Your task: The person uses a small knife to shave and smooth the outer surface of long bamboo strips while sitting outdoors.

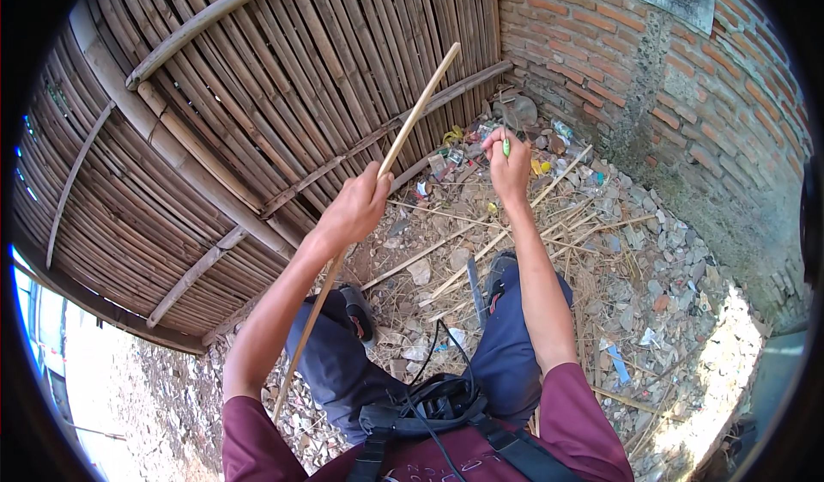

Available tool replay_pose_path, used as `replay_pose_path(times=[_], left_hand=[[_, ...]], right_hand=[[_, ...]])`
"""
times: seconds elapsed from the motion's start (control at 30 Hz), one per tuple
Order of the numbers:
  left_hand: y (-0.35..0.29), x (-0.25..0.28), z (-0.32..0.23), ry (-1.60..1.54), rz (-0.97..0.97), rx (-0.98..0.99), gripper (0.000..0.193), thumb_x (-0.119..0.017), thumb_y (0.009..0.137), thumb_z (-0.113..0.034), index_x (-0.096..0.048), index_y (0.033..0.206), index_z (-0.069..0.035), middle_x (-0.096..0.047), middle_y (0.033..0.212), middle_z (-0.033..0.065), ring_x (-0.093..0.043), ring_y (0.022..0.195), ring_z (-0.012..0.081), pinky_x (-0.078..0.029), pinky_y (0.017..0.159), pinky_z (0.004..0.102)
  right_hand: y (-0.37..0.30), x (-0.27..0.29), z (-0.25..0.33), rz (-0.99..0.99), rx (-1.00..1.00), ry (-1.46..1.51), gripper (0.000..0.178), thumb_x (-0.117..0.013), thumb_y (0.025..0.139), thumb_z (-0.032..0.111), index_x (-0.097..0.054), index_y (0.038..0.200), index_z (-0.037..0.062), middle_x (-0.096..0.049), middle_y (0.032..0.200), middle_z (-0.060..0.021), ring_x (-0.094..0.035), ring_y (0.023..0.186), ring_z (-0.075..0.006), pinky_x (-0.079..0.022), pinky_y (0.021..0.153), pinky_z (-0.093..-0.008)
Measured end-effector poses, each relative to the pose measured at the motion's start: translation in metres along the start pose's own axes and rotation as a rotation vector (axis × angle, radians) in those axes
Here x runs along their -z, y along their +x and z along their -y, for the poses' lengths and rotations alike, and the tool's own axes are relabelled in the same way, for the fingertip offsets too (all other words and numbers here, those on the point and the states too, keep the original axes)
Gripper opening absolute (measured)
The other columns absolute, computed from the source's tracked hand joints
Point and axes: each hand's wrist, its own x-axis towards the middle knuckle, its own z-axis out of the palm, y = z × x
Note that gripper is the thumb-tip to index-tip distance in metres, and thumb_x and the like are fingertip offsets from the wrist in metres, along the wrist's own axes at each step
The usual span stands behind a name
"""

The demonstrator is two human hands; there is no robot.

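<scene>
My left hand [354, 209] is closed round a long pale bamboo strip [419, 111]. The strip slants from beside my left thigh up past the fist, its upper end free in the air. To the right, and farther out, my right hand [511, 169] grips a small green-handled knife [506, 147]. Its thin, dark blade seems to point away from me and is hard to make out against the rubble. The knife and the strip are apart. Below my hands, a flat grey bar or blade [475, 289] leans beside my right shoe.
A bamboo slat wall [343, 61] rises on the left, and a brick wall [584, 44] at the back right. Several cut strips [506, 233] lie across the stony, littered ground [635, 284]. A black strapped pouch with a cable [438, 400] sits at my waist.
</scene>
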Motion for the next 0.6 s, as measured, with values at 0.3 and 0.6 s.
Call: replay_pose_path(times=[0.3,0.6], left_hand=[[0.000,-0.084,0.078,-0.186,-0.025,-0.017,0.030,-0.049,0.112,-0.025,-0.061,0.116,0.003,-0.069,0.083,0.0308,-0.069,0.083,0.0508,-0.051,0.078,0.0586],[0.011,-0.123,0.141,-0.106,-0.128,0.099,0.025,-0.054,0.108,-0.018,-0.054,0.113,0.006,-0.067,0.080,0.0380,-0.066,0.081,0.0607,-0.050,0.077,0.0687]], right_hand=[[-0.046,-0.063,0.009,0.517,0.060,-0.431,0.016,-0.063,0.086,0.006,-0.076,0.094,0.0012,-0.074,0.082,-0.0231,-0.073,0.078,-0.0436,-0.055,0.071,-0.0508],[-0.049,-0.111,-0.021,0.919,0.145,-0.684,0.027,-0.062,0.077,0.007,-0.081,0.097,0.0034,-0.073,0.081,-0.0266,-0.073,0.079,-0.0457,-0.057,0.073,-0.0550]])
